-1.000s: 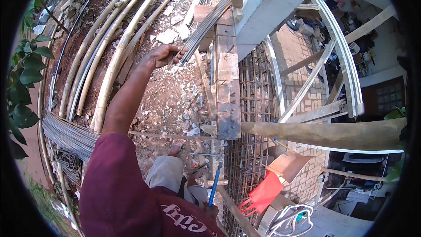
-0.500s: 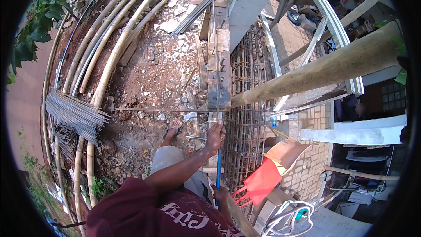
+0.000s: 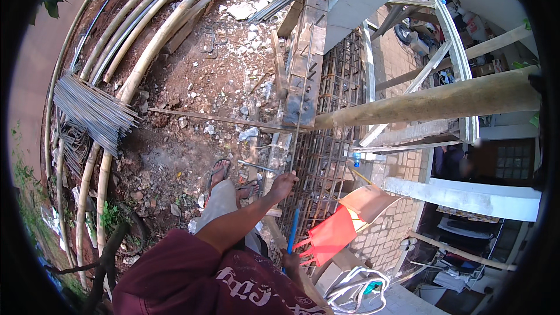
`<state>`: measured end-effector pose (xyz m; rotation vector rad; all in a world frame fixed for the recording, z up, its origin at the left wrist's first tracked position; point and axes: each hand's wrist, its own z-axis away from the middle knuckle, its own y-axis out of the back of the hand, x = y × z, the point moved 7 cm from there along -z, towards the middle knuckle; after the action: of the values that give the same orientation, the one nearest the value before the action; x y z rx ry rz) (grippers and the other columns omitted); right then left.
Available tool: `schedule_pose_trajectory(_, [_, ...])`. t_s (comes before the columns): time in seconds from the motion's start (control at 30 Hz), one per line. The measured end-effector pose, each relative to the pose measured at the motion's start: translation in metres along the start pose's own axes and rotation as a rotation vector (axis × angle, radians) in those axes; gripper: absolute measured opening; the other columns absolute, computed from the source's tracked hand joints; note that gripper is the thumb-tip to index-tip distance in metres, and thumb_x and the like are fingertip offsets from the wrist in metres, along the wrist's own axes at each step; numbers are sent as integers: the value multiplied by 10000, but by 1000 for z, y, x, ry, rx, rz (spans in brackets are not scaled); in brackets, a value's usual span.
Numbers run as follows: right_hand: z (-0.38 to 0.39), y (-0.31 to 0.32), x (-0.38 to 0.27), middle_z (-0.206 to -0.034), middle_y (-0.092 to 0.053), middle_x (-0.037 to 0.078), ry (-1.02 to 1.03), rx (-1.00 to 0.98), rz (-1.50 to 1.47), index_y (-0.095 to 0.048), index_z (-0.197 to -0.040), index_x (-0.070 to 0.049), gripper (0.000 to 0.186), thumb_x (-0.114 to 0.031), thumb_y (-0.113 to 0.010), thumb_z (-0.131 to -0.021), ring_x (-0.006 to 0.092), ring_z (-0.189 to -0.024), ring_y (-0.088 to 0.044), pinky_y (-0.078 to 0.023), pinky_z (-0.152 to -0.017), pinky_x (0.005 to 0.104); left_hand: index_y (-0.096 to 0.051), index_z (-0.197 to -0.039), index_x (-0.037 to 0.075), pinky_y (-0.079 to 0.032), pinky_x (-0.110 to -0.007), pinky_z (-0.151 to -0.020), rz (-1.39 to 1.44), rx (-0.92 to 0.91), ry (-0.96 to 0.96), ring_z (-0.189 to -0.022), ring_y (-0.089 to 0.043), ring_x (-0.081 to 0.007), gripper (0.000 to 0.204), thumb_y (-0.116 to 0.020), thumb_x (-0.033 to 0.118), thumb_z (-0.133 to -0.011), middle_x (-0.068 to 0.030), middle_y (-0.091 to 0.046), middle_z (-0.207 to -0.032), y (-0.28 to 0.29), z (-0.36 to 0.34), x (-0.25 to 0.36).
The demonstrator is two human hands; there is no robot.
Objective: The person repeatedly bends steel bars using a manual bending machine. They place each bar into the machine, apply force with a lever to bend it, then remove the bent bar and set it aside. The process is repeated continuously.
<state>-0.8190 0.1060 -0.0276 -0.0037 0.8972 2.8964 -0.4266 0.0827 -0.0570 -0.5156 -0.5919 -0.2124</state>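
My left hand (image 3: 283, 186) is closed around the near end of a thin steel rod (image 3: 301, 102), which runs away along a wooden bench (image 3: 298, 84) with short metal pegs standing on it. Lower down, my right hand (image 3: 291, 259) grips a blue pipe (image 3: 294, 230); my shirt and shadow partly hide those fingers. The upper end of the pipe stops short of my left hand. A grey metal bar (image 3: 258, 167) sticks out to the left, close by my left hand.
A rebar cage (image 3: 338, 87) lies right of the bench, with a thick bamboo pole (image 3: 431, 100) crossing above it. A red bag (image 3: 329, 236) hangs at right. Bundled rods (image 3: 96, 111) rest on bamboo poles at left. Rubble (image 3: 175, 163) covers the ground around my sandalled feet.
The blue pipe, which reached up to my left hand before, now sits lower and apart from it. The rod lies at a slight slant, and the whole view has turned a little.
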Motion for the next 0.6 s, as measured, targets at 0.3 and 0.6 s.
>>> schedule_pose_trajectory(0.3, [21, 17, -86, -559, -586, 37, 235, 204, -70, -651, -659, -50, 544, -490, -832, -922, 158, -505, -585, -482, -518, 364, -641, -1131, 2, -558, -342, -593, -224, -90, -75, -659, -727, -182, 336, -666, 334, -1083, -114, -762, -828, 15, 12, 33])
schedule_pose_trajectory(0.6, [59, 51, -155, -645, -564, -19, 440, 398, -403, -665, -803, -54, 345, -309, -816, -981, 84, -575, -509, -406, -527, 308, -603, -1308, -21, -640, -423, -770, -212, -417, 189, -918, -797, -294, 415, -638, 341, -1108, -174, -787, -1089, 16, 4, 28])
